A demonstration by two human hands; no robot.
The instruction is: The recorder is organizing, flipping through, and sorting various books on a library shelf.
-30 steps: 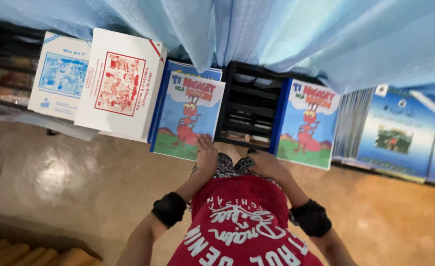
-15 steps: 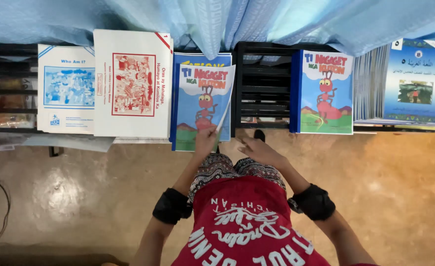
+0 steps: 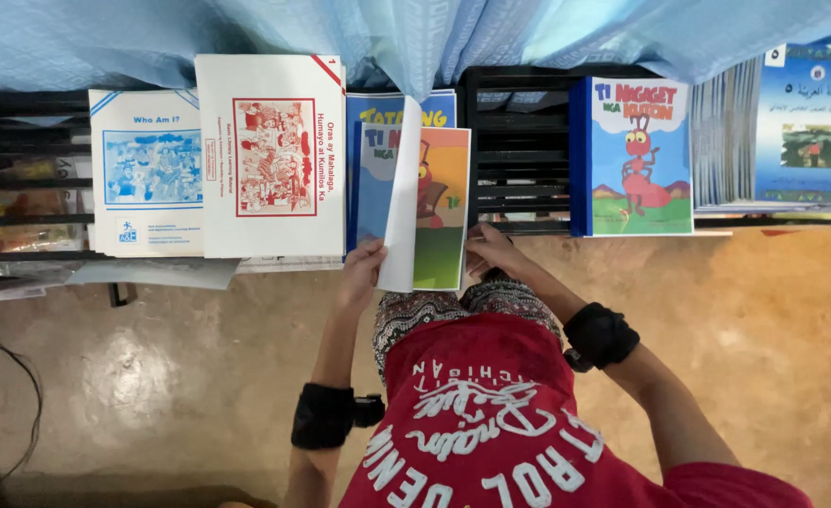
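I look down on a black rack of picture books. My left hand (image 3: 364,266) grips the lower left corner of a picture book (image 3: 434,202) with a red ant on a blue and green cover. Its cover stands half lifted, a white page edge upright in the middle. My right hand (image 3: 492,252) touches the book's lower right corner. A second copy of the same ant book (image 3: 636,155) leans on the rack to the right. Both wrists carry black bands.
Left of the open book stand a large white booklet with a red-framed drawing (image 3: 269,155) and a white booklet with a blue picture (image 3: 147,174). Blue books (image 3: 810,132) fill the right end. A pale blue curtain (image 3: 415,33) hangs above. A cable (image 3: 11,376) lies on the tan floor.
The ant book's cover, flat half a second ago, now stands lifted open. My left hand has moved to its lower left corner and my right hand to its right edge.
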